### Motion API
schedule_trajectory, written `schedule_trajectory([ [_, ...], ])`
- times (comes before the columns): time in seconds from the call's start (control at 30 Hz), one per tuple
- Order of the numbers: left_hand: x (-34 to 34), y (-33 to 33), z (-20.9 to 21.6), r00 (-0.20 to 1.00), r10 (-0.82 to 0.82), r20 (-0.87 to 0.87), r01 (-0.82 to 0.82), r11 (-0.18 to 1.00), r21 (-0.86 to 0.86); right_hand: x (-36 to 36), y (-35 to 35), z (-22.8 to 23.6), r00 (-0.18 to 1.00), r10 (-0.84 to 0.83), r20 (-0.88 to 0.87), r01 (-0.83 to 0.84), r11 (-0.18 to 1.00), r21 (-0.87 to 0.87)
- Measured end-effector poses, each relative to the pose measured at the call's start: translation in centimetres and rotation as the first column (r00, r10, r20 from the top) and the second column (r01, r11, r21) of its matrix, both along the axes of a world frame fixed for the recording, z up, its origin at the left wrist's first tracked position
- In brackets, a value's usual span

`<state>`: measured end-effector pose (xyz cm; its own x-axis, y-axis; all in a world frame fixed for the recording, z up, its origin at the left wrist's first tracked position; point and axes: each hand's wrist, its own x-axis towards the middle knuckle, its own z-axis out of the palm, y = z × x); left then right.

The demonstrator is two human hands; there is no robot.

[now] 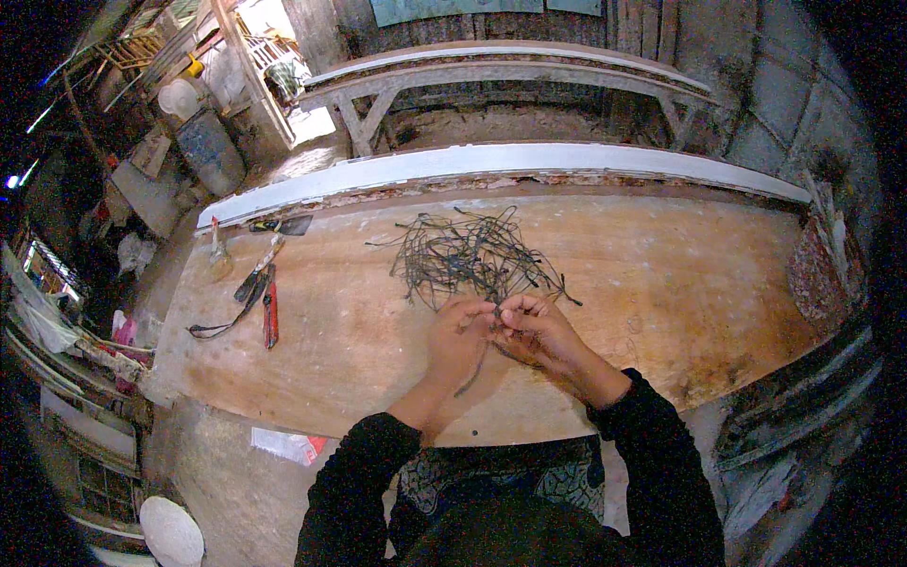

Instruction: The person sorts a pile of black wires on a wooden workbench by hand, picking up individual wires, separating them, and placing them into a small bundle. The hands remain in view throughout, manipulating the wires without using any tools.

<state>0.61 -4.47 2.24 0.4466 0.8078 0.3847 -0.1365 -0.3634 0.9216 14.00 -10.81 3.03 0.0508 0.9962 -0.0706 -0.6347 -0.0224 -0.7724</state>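
Observation:
A loose tangle of thin black cords [472, 250] lies on the wooden tabletop [312, 378], just beyond my hands. My left hand [460, 331] and my right hand [537, 333] meet at its near edge, fingertips pinched together on a dark cord [498, 310]. From under my left hand a loose end of dark cord [472, 370] hangs down toward the near side. Exactly how the cord runs between the fingers is too small to make out.
To the left lie a red-handled cutter [271, 307], a dark strap [227, 324], a scraper [293, 225] and a small bottle [218, 250]. A white board [510, 159] borders the table's far side. Behind it stands a wooden bench [510, 74]. A speckled bag [817, 274] sits at the right.

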Motion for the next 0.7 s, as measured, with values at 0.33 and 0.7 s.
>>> schedule_trajectory([
  [0.33, -0.1, 0.6, 0.3, 0.97, -0.236, 0.056, 0.241, 0.902, -0.358, 0.3, -0.1, -0.2, 0.986, -0.04, 0.163, 0.026, 0.996, 0.088],
  [0.7, -0.1, 1.1, 0.2, 0.935, -0.303, 0.186, 0.353, 0.726, -0.59, -0.4, -0.5, 1.5, 0.959, -0.08, 0.272, 0.074, 0.997, 0.03],
])
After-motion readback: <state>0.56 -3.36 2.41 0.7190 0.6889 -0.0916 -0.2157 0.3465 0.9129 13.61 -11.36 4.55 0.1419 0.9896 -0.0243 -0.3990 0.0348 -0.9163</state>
